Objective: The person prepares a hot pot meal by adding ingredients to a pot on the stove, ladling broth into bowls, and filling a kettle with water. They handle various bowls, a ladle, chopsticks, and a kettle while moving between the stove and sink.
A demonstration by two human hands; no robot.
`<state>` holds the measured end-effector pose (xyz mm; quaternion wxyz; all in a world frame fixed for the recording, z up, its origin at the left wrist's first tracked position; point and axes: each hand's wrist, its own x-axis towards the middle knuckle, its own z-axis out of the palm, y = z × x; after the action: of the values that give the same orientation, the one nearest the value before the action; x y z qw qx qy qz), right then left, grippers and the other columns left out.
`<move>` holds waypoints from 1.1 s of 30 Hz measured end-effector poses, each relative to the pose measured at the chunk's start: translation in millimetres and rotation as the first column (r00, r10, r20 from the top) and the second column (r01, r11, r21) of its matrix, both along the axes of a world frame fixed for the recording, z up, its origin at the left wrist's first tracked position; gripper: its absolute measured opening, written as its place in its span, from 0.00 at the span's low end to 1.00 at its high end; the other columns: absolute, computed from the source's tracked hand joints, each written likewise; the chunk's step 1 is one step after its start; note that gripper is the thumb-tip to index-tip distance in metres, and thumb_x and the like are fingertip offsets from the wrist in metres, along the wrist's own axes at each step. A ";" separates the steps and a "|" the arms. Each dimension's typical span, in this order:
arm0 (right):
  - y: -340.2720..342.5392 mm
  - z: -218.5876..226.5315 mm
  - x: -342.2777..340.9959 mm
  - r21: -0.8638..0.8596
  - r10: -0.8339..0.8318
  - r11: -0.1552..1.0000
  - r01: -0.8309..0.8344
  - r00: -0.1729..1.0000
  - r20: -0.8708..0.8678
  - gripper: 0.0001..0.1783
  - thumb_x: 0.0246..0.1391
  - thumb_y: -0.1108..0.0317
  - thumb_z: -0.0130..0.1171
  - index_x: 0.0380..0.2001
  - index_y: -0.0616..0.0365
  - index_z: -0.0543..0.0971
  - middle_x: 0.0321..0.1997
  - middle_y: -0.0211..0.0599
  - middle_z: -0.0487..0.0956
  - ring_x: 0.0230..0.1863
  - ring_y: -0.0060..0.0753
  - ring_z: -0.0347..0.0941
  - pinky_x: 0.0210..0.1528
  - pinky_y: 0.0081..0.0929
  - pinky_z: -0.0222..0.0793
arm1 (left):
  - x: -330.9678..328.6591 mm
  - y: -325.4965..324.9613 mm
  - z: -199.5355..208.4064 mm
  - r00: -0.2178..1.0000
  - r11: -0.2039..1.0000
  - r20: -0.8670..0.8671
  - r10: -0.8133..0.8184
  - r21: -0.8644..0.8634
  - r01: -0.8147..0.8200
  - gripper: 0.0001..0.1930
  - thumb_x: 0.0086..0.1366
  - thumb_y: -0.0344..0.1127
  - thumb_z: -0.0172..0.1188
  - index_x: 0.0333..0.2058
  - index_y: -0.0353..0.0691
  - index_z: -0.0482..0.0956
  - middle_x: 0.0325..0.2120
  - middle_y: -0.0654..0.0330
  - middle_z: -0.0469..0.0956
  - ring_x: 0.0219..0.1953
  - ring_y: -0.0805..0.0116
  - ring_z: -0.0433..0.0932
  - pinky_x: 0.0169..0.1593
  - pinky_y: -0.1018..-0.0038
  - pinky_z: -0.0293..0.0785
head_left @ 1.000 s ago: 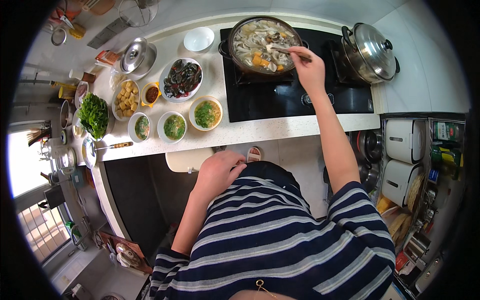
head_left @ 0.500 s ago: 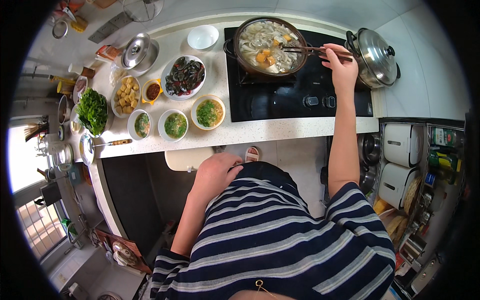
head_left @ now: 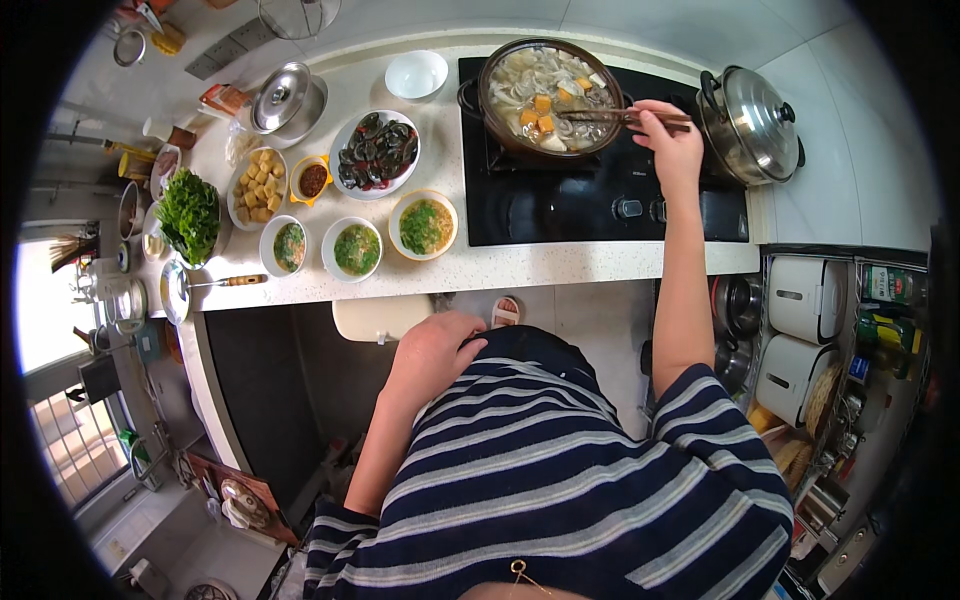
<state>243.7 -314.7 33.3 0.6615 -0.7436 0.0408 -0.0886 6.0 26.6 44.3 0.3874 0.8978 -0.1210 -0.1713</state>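
My right hand (head_left: 672, 150) is closed around a pair of brown chopsticks (head_left: 604, 115). Their tips dip into a dark brown pot (head_left: 502, 138) on the black cooktop (head_left: 560, 212). In its broth sit pale strips, probably mushroom, along with orange cubes and white pieces. My left hand (head_left: 434, 350) rests against the front of my waist, thumb apart from the fingers, with nothing seen in it.
A lidded steel pot (head_left: 758, 125) stands right of the cooktop. To the left are a white bowl (head_left: 416, 75), a plate of dark slices (head_left: 378, 152), bowls topped with chopped greens (head_left: 425, 226), a bowl of golden cubes (head_left: 260, 185), and leafy greens (head_left: 188, 215).
The chopsticks have swung slightly in the pot, their tips now lower and nearer the orange cubes. My right hand has shifted a little left; the left stays at my waist.
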 end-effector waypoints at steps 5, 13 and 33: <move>30.7 13.4 13.6 0.100 0.026 0.994 -0.038 0.993 0.119 0.08 0.61 0.72 0.59 0.42 0.59 0.84 0.40 0.31 0.84 0.39 0.22 0.80 0.38 0.20 0.76 | 2.4 -2.0 -3.4 0.999 0.999 0.012 -0.041 0.010 0.041 0.09 0.61 0.37 0.62 0.38 0.40 0.81 0.34 0.55 0.80 0.39 0.51 0.79 0.43 0.61 0.75; 55.4 -35.1 37.3 0.024 0.027 0.999 -0.032 0.977 0.212 0.06 0.59 0.75 0.61 0.38 0.63 0.84 0.35 0.28 0.83 0.34 0.16 0.76 0.38 0.16 0.72 | 7.8 -2.4 0.5 0.997 0.998 0.037 -0.065 0.026 0.064 0.09 0.62 0.38 0.62 0.39 0.41 0.82 0.35 0.56 0.81 0.40 0.52 0.79 0.44 0.61 0.75; 40.1 -59.9 23.7 -0.299 -0.032 0.947 0.121 0.958 0.285 0.08 0.59 0.73 0.62 0.41 0.57 0.85 0.39 0.37 0.85 0.37 0.25 0.80 0.41 0.21 0.74 | 11.2 5.2 -3.3 0.996 0.996 0.016 -0.084 0.031 0.084 0.10 0.62 0.38 0.62 0.39 0.40 0.82 0.35 0.55 0.80 0.39 0.52 0.79 0.44 0.61 0.75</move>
<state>267.4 -274.6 -26.6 0.5304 -0.8171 -0.0374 -0.2227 17.2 31.8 41.0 0.3651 0.8991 -0.1596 -0.1813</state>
